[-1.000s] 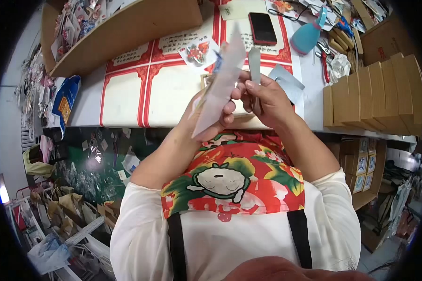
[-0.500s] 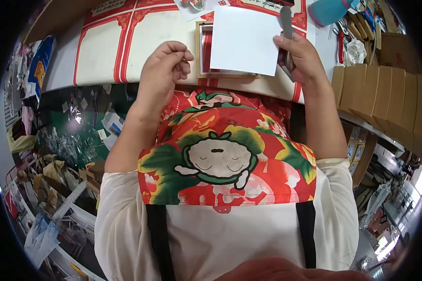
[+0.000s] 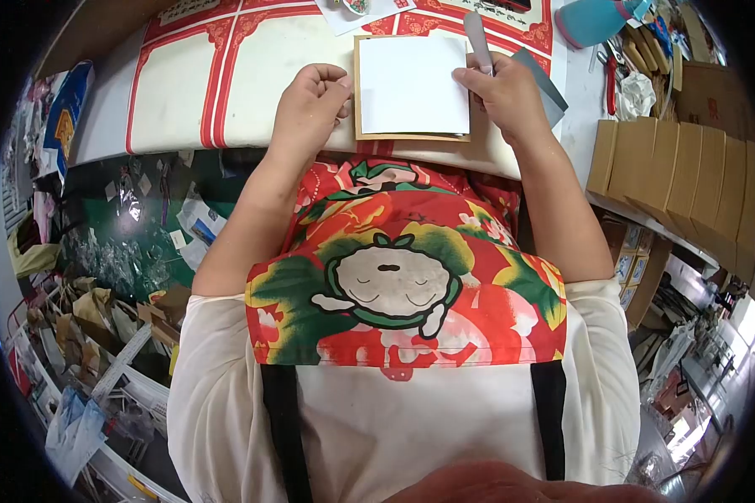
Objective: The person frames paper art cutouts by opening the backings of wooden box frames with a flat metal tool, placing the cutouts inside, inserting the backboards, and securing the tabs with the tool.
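Observation:
A square white sheet [image 3: 415, 84] lies over a shallow box with a brown rim [image 3: 413, 137]. The rim shows along its left and front edges. My right hand [image 3: 507, 96] is closed around a grey palette knife [image 3: 476, 40], whose rounded end points up and away. Its thumb rests at the sheet's right edge. Beyond that hand lies a flat dark-grey piece [image 3: 542, 84], partly hidden by the fingers; whether it is held I cannot tell. At the box's left edge, my left hand [image 3: 317, 105] has its fingers curled in, with nothing visible in them.
A red-and-cream patterned cover [image 3: 180, 84] spreads over the table. A small colourful item [image 3: 356, 7] lies on paper behind the box. To the right are a teal spray bottle [image 3: 591, 21], red-handled pliers [image 3: 610, 88] and a row of brown cardboard pieces [image 3: 675, 172].
The white sheet has moved left and now covers the box opening. My right hand has shifted left with the knife, and my left hand has come closer to the box's left edge.

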A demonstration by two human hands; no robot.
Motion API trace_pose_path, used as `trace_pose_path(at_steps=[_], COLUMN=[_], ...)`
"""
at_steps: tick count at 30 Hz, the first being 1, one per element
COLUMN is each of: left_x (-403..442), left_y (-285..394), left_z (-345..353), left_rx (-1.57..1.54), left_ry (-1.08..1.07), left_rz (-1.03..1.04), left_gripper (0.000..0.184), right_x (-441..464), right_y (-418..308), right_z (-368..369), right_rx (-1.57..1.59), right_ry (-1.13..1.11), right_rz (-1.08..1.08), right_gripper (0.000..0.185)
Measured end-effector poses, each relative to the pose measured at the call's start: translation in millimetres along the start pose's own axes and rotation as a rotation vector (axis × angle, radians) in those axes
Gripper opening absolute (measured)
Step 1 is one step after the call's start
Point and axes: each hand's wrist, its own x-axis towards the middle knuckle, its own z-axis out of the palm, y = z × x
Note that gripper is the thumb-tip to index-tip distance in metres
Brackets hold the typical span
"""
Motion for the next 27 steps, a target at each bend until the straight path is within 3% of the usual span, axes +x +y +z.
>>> trace_pose_path(at_steps=[2, 8, 14, 18, 23, 25, 27], left_x=[3, 15, 17, 14, 11, 9, 6], left_y=[-1, -11, -10, -12, -10, -2, 5], left_z=[3, 8, 13, 18, 14, 14, 14], left_rx=[0.035, 0.420, 0.502, 0.561, 0.846, 0.941, 1.013], left_ry=[-0.010, 0.035, 0.074, 0.137, 0.098, 0.075, 0.043], left_rz=[0.020, 0.243, 0.226, 0.348, 0.609, 0.523, 0.466], left_gripper=[0.025, 0.032, 0.030, 0.033, 0.045, 0.045, 0.046], right_x=[-2, -7, -9, -6, -10, -7, -7], right_y=[-4, -12, -22, -11, -6, 4, -2], right_z=[2, 8, 6, 4, 0, 1, -6], right_rx=[-0.279, -0.310, -0.453, -0.576, -0.515, -0.475, -0.518], right_ry=[0.105, 0.093, 0.031, -0.019, -0.096, -0.097, -0.164], right_rz=[-0.160, -0.136, -0.110, -0.169, -0.194, -0.275, -0.248], right_gripper=[0.037, 0.043, 0.037, 0.033, 0.061, 0.075, 0.073])
